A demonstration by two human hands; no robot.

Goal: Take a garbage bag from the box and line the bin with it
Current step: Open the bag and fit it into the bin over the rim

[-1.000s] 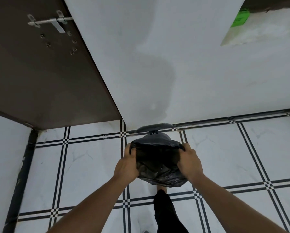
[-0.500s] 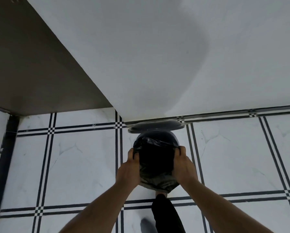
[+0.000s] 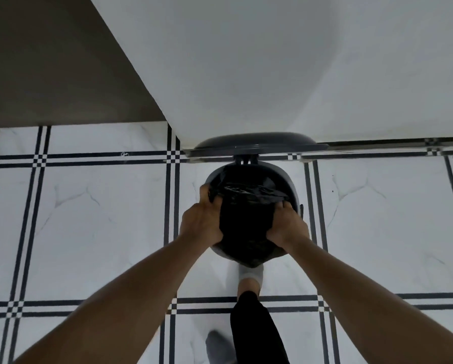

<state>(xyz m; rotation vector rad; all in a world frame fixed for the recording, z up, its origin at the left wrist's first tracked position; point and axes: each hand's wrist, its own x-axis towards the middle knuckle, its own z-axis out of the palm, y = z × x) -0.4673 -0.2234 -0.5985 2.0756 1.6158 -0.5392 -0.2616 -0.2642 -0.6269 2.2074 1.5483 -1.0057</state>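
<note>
Head view: looking down at a round grey bin (image 3: 295, 195) on a tiled floor (image 3: 94, 219), set against a white wall (image 3: 246, 61).
Lid: the bin's lid (image 3: 259, 147) stands open behind the rim, apparently propped by the socked foot (image 3: 250, 277) at the bin's base; the pedal itself is hidden.
Garbage bag: the black garbage bag (image 3: 246, 227) is bunched over the bin's mouth, partly inside, its near edge draped over the front rim.
Left hand: the left hand (image 3: 201, 225) is closed on the bag's left edge at the rim.
Right hand: the right hand (image 3: 285, 227) is clamped on the bag's right edge, fingers hooked over it.
Box: not in view.
Stage: likely stretching the bag's opening around the rim; the far rim looks uncovered.
Risks: thin film could tear if pulled hard over the rim; a loose edge could slip back inside; lifting the foot would probably drop the lid onto the hands.
</note>
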